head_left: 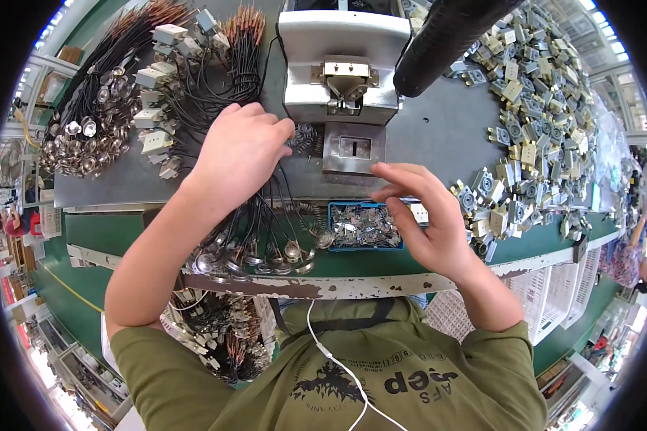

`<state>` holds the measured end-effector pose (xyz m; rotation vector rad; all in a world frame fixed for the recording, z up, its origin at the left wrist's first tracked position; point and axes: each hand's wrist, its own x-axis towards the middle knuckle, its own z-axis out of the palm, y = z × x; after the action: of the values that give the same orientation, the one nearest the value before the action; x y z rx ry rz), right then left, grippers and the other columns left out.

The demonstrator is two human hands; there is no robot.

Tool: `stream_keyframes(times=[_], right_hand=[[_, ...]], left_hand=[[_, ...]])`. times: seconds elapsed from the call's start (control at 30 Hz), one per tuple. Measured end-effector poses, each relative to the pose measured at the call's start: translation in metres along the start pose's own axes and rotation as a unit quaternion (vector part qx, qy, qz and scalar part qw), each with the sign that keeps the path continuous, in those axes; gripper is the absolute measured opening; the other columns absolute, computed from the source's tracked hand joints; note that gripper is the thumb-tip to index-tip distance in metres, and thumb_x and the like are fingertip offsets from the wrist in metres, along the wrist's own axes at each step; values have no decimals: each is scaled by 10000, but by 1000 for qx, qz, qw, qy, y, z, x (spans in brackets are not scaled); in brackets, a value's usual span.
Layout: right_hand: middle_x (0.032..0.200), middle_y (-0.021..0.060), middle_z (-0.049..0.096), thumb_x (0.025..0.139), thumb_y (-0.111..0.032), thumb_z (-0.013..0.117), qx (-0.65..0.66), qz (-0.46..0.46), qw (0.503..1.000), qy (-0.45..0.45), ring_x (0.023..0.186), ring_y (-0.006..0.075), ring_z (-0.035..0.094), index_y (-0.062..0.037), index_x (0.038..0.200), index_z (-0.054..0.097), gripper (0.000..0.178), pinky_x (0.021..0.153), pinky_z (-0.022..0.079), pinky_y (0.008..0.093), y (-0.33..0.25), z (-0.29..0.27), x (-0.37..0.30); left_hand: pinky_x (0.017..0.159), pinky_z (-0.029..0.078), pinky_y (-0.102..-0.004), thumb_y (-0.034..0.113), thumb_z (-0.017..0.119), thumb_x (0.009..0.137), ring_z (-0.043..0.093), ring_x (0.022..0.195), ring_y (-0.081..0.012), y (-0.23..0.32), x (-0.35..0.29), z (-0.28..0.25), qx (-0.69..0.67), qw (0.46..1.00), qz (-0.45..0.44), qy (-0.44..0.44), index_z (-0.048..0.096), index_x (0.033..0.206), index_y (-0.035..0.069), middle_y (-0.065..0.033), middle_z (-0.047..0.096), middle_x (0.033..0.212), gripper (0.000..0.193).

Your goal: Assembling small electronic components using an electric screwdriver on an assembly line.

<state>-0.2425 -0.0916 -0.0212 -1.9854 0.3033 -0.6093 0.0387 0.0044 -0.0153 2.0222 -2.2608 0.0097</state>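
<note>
My left hand point(241, 147) is over a bundle of black wires point(230, 93), its fingers curled and pinched together. What lies between the fingertips is hidden; wires run out below the hand toward round metal cups point(266, 262) at the table's front. A coil of thin dark spring point(305, 136) lies just right of those fingertips. My right hand point(435, 223) is open, thumb and fingers apart, beside the metal block with a slot point(354, 149) under the press point(345, 68). A small white part point(418, 213) shows between its thumb and fingers, apparently behind them.
A blue tray point(331, 248) of small metal pieces sits near the front edge. White sockets on wires point(154, 118) and more metal cups point(86, 129) are heaped at left. A large pile of sockets point(528, 129) covers the right side. A thick black tube point(446, 47) slants overhead.
</note>
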Motion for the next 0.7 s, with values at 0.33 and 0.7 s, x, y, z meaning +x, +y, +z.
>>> stream_keyframes(times=[0.33, 0.7], right_hand=[[1285, 174, 641, 923, 131, 591, -42, -4, 999, 14, 1007, 251, 731, -19, 1373, 600, 475, 853, 584, 349, 3, 8, 14], [1018, 93, 720, 936, -40, 717, -37, -19, 998, 53, 902, 221, 720, -37, 1110, 707, 175, 752, 586, 352, 33, 49, 72]], left_hand=[[781, 514, -429, 158, 752, 865, 669, 852, -285, 4, 0, -8, -59, 997, -47, -7, 636, 933, 60, -99, 688, 842, 166], [688, 529, -338, 123, 750, 895, 683, 774, -235, 8, 0, -27, -321, 940, -114, 3, 716, 1036, 23, -109, 723, 936, 176]])
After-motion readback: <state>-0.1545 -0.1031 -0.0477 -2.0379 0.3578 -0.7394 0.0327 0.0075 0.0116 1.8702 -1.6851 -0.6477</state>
